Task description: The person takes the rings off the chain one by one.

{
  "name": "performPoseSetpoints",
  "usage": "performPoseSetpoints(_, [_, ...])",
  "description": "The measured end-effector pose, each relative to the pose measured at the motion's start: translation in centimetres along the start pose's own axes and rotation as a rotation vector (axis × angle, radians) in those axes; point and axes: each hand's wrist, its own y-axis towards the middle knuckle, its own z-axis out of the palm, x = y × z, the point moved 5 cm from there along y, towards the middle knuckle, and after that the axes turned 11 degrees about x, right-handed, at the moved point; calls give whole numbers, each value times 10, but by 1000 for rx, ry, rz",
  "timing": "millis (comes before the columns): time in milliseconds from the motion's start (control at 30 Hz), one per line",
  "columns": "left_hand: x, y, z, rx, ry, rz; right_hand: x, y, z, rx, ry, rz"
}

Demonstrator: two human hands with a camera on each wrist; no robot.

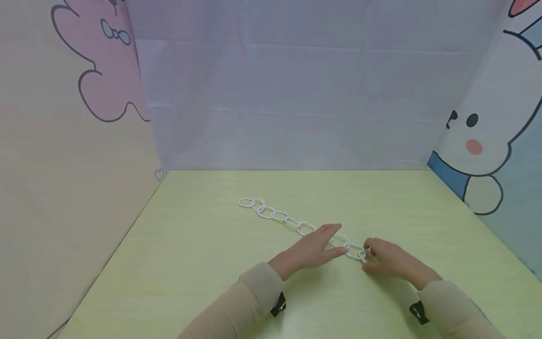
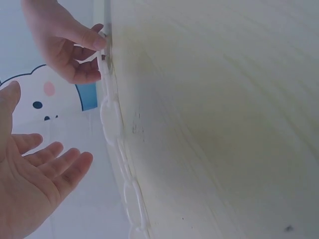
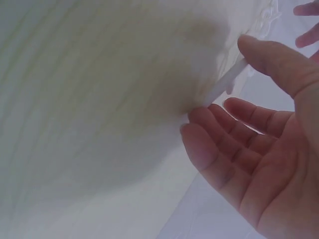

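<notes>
A white chain of oval plastic links (image 1: pixel 291 223) lies on the table, running from the back middle toward the front right. My right hand (image 1: pixel 391 260) is at its near right end. In the right wrist view, thumb and fingers of the right hand (image 3: pixel 284 169) pinch the end link (image 3: pixel 227 83) lengthwise, low over the tabletop. My left hand (image 1: pixel 311 248) hovers over the chain's middle with fingers spread, hiding part of a few links. Nothing is held in the left hand (image 2: pixel 30 186), whose palm shows in the left wrist view beside the chain (image 2: pixel 125 167).
The light yellow-green table (image 1: pixel 190 263) reaches back to a pale cloth wall (image 1: pixel 296 94). Side walls carry a pink cartoon figure (image 1: pixel 110 89) on the left and a white cartoon animal (image 1: pixel 487 103) on the right. Black straps (image 1: pixel 278 305) hang from the cuffs.
</notes>
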Motion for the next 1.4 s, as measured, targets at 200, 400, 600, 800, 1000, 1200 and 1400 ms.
performPoseSetpoints(200, [-3, 0, 1, -15, 0, 34, 3, -2, -3, 0, 16, -1])
performPoseSetpoints(400, [-6, 2, 2, -29, -21, 62, 6, -5, -3, -12, 17, -23])
performPoseSetpoints(600, [-7, 2, 0, -45, -28, 74, 9, -6, -6, -33, 0, -50])
performPoseSetpoints(800, [-6, 3, -1, -60, -59, 85, 8, -4, -8, -72, -31, -73])
performPoseSetpoints(1000, [-8, 2, -3, -73, -87, 95, 7, -5, -12, -114, 10, -61])
performPoseSetpoints(1200, [-12, 2, -7, -106, -106, 124, 9, -6, -14, -118, 131, -35])
performPoseSetpoints(1400, [-13, 3, -9, -137, -130, 121, 11, -6, -17, -146, 251, -1])
